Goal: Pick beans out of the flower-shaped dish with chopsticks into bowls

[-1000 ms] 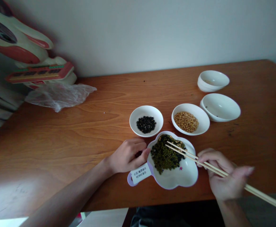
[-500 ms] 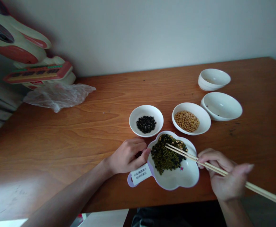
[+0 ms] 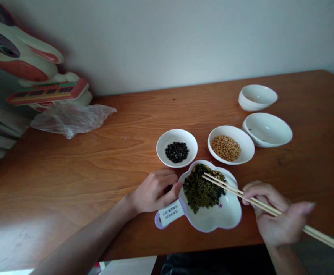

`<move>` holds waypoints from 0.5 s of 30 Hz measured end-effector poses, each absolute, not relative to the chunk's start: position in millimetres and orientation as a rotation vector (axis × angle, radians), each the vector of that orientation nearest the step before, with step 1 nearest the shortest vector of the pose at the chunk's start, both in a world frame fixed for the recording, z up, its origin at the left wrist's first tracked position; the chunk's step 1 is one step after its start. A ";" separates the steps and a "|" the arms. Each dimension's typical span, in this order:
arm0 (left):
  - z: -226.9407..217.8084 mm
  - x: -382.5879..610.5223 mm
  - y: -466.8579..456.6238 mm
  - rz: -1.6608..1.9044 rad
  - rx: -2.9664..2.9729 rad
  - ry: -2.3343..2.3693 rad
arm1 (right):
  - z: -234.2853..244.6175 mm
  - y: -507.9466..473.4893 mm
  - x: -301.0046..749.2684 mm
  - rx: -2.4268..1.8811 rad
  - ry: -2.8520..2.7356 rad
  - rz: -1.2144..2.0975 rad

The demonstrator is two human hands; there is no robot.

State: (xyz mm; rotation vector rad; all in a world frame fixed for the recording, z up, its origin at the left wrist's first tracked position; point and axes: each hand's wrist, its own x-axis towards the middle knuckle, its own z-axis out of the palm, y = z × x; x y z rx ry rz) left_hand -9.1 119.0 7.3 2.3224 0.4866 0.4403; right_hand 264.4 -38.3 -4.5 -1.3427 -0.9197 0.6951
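Observation:
My left hand point(image 3: 158, 191) has its fingers curled and its thumb on the left rim of a white flower-shaped dish point(image 3: 214, 217) with a lilac edge and a labelled handle point(image 3: 171, 213). A heap of green beans point(image 3: 201, 196) mixed with black and some yellowish ones fills the dish's upper left. In my right hand point(image 3: 276, 219) is a pair of wooden chopsticks point(image 3: 230, 187). Their tips are slightly apart over the heap; I cannot tell whether they hold a bean. Behind the dish stand a bowl of black beans point(image 3: 177, 152) and a bowl of yellow soybeans point(image 3: 226, 148).
Two further white bowls stand back right: a nearer bowl point(image 3: 270, 130) with a few dark specks and a farther bowl point(image 3: 255, 95). A clear plastic bag point(image 3: 75, 118) and a cow-shaped toy keyboard point(image 3: 52, 91) sit at the left by the wall.
My right hand has shifted slightly right with the chopsticks, and their tips have moved a little right over the beans. My left hand stays at the dish's rim.

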 end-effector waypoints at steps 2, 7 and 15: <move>7.4 -9.0 118.8 0.440 2.321 0.492 | -4.1 -38.3 263.5 -1.344 -0.929 0.715; 8.8 -10.4 118.9 0.422 2.310 0.497 | -6.1 -38.0 263.4 -1.339 -0.947 0.699; 8.2 -10.6 118.8 0.403 2.313 0.498 | -8.9 -38.4 263.2 -1.329 -0.954 0.642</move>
